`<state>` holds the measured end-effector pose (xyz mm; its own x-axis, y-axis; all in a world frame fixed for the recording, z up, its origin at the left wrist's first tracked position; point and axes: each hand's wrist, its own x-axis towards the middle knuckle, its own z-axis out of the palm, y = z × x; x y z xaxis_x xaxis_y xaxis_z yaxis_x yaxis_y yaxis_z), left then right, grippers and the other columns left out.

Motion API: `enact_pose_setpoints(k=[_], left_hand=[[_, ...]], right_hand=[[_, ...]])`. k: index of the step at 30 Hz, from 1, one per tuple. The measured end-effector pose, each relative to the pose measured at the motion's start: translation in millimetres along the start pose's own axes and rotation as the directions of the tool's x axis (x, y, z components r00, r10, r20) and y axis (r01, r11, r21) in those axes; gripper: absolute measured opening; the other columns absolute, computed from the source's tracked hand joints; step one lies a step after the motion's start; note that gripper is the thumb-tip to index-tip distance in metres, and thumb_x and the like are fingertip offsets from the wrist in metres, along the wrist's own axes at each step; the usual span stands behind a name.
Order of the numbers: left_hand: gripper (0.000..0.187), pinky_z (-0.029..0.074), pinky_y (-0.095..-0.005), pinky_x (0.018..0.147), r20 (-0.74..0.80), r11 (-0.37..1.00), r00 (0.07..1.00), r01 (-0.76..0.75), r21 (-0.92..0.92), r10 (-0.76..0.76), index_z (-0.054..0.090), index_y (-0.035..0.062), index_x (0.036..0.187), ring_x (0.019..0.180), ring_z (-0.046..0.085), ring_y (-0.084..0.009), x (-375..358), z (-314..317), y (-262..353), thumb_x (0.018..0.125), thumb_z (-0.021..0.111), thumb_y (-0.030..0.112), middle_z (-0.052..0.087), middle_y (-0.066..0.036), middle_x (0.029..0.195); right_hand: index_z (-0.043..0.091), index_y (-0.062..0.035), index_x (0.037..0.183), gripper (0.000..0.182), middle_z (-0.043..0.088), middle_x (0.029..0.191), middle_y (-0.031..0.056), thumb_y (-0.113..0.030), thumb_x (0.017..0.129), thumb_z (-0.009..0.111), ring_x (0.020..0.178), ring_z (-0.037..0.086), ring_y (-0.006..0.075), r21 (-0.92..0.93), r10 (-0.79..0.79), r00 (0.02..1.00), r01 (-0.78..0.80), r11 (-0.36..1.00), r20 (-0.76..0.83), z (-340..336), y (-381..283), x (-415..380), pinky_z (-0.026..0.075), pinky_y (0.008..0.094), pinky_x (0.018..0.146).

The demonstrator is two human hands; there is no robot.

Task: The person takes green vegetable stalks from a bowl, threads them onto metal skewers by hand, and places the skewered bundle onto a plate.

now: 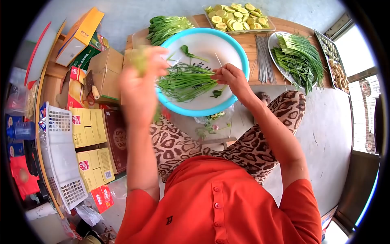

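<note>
Over the blue-rimmed basin (243, 53), my right hand (233, 79) is closed in a pinch at the stem ends of a bundle of thin green chives (189, 83). A thin skewer (218, 59) sticks up from its fingers. My left hand (142, 77) is raised at the basin's left edge, smeared by motion, with a blurred yellow-green thing (140, 61) at its fingers. Inside the basin lie a loose leafy stem (191, 53) and a small dark leaf (217, 93).
Behind the basin are leafy greens (166, 28) and a tray of sliced zucchini (237, 18). To the right are thin skewers (265, 59), a plate of greens (298, 61) and a long tray (333, 61). Cardboard boxes (95, 166) and a white basket (61, 154) stand at left.
</note>
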<state>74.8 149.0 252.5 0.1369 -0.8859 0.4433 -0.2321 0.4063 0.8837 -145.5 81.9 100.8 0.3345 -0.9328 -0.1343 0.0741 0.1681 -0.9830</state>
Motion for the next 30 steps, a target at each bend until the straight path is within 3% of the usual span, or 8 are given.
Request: enact_pose_setpoints(k=[3,7,9,13,19,22,24,30], left_hand=[[0.014,0.050,-0.0274,0.079,0.117,0.987,0.985,0.117,0.107,-0.130,0.068,0.0014,0.097,0.086,0.062,-0.0118,-13,36,-46,0.093,0.057,0.009,0.069,-0.006,0.094],[0.013,0.049,-0.0270,0.074,0.149,0.957,0.970,0.152,0.248,-0.192,0.066,0.0022,0.096,0.082,0.062,-0.0117,-27,58,-61,0.084,0.066,0.006,0.068,-0.006,0.089],[0.014,0.049,-0.0295,0.069,0.181,0.915,0.983,-0.049,0.401,-0.027,0.062,0.0006,0.091,0.077,0.063,-0.0159,-29,61,-61,0.078,0.069,0.000,0.064,-0.008,0.084],[0.016,0.049,-0.0309,0.065,0.207,0.865,0.977,-0.142,0.481,0.045,0.059,-0.0003,0.087,0.072,0.061,-0.0190,-35,63,-56,0.075,0.069,-0.003,0.060,-0.009,0.082],[0.013,0.047,-0.0261,0.062,0.199,0.928,0.970,0.055,0.369,-0.136,0.059,-0.0001,0.086,0.069,0.056,-0.0117,-43,50,-63,0.077,0.068,-0.004,0.058,-0.004,0.079],[0.014,0.047,-0.0306,0.062,0.164,0.940,0.932,0.295,0.169,-0.322,0.063,-0.0001,0.091,0.067,0.058,-0.0151,-47,45,-81,0.079,0.070,0.002,0.061,-0.004,0.079],[0.013,0.044,-0.0263,0.057,0.137,0.835,0.824,0.547,0.064,-0.550,0.067,0.0006,0.096,0.065,0.053,-0.0088,-44,42,-88,0.084,0.068,0.006,0.061,0.001,0.076],[0.023,0.034,-0.0188,0.050,0.158,0.665,0.732,0.673,-0.324,-0.663,0.064,-0.0046,0.103,0.060,0.045,-0.0061,-39,36,-119,0.091,0.064,0.015,0.060,-0.004,0.081]], right_hand=[[0.054,-0.0009,0.096,0.023,0.060,0.115,0.0137,-0.017,0.101,0.038,0.104,0.063,0.0219,0.104,-0.038,0.997,0.031,0.994,0.072,10,-19,-15,0.049,0.0337,0.088],[0.053,0.0005,0.100,0.023,0.062,0.106,0.0114,-0.016,0.101,0.037,0.099,0.064,0.0216,0.196,-0.064,0.993,0.043,0.980,0.101,18,-36,-26,0.050,0.0340,0.085],[0.053,0.0007,0.100,0.022,0.062,0.105,0.0106,-0.016,0.101,0.038,0.098,0.065,0.0201,0.208,-0.087,0.989,0.061,0.976,0.118,21,-39,-33,0.052,0.0320,0.083],[0.053,0.0008,0.100,0.020,0.063,0.102,0.0094,-0.014,0.101,0.040,0.096,0.065,0.0192,0.178,-0.098,0.988,0.075,0.981,0.123,26,-45,-45,0.054,0.0297,0.078],[0.052,0.0011,0.100,0.018,0.063,0.099,0.0098,-0.012,0.101,0.040,0.095,0.066,0.0196,0.116,-0.106,0.984,0.090,0.989,0.145,36,-52,-52,0.055,0.0284,0.075],[0.051,0.0012,0.099,0.019,0.064,0.099,0.0102,-0.012,0.101,0.039,0.092,0.067,0.0192,0.080,-0.092,0.984,0.081,0.993,0.153,38,-44,-48,0.054,0.0279,0.072],[0.051,0.0011,0.100,0.019,0.064,0.099,0.0101,-0.013,0.101,0.039,0.087,0.067,0.0181,0.150,-0.111,0.992,0.100,0.984,0.060,36,-35,-40,0.053,0.0268,0.066],[0.055,-0.0029,0.096,0.016,0.063,0.086,0.0045,-0.016,0.099,0.046,0.062,0.054,0.0084,0.096,-0.028,0.999,0.031,0.995,-0.040,20,-28,-28,0.038,0.0203,0.050]])
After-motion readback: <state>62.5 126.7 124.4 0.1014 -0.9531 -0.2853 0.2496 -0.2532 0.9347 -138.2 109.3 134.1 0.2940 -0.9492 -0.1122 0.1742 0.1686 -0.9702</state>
